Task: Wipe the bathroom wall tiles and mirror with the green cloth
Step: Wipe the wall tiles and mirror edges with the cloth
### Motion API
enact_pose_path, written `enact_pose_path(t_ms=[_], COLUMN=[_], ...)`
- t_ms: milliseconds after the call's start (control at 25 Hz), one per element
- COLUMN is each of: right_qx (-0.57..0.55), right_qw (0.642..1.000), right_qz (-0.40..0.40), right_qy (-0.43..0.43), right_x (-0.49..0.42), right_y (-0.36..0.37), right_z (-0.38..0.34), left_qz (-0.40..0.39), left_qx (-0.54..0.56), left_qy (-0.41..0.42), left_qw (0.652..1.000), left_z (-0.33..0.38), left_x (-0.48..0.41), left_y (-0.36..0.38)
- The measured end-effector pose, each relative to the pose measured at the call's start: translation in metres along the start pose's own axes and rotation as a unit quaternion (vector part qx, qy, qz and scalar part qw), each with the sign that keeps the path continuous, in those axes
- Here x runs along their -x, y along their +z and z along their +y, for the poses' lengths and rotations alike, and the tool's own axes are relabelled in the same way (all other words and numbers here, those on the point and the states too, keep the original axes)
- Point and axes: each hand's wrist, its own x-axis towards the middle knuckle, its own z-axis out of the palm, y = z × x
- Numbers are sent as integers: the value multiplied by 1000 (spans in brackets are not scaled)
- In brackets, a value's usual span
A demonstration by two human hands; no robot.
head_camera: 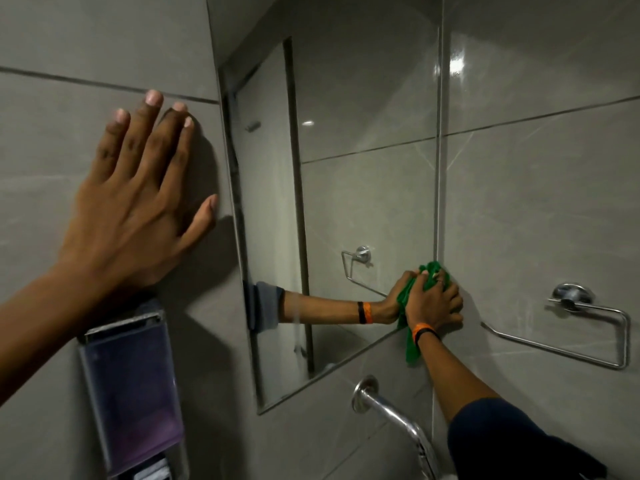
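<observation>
Crumpled green cloth [424,289] gripped under my right hand [434,303] at glossy mirror [363,168] edge; left hand [138,195] open, flat on smooth grey tile [86,39].

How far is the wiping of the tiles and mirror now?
Done: cannot be judged; no wiped area stands out. In hand: the right hand presses the green cloth at the mirror's lower right edge. The left hand rests flat on the tiles. Left: unclear.

Left hand [135,206]: bare, no ring, no band on the wrist, forearm uncovered.
Right hand [433,301]: small ring on one finger.
Wristband [423,331]: orange and black, just behind the right hand.
Sleeve [509,441]: dark navy, pushed up the right forearm.
</observation>
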Motion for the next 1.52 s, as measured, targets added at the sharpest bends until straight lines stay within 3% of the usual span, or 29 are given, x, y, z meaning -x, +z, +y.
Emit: enact_pose_path(t_ms=[280, 480, 720, 1240, 1520], right_qx=[-72, -158, -183, -210, -238], right_qw=[997, 982, 959, 876, 836], right_qz=[34, 50, 47, 3, 29], right_qy=[-5, -88, -210, -433, -494], right_x=[20, 56, 125, 278, 287], right_y=[13, 18, 10, -11, -12], right_z=[23, 26, 16, -20, -56], left_qz=[-14, -25, -33, -51, -53], left_qx=[-3, -1, -8, 2, 13], left_qy=[-6, -11, -12, -29, -42], left_qw=[1000, 1000, 999, 998, 998], left_z=[3, 6, 8, 10, 12], left_x=[-1, -1, 0, 0, -1], left_y=[-5, -9, -11, -26, -31])
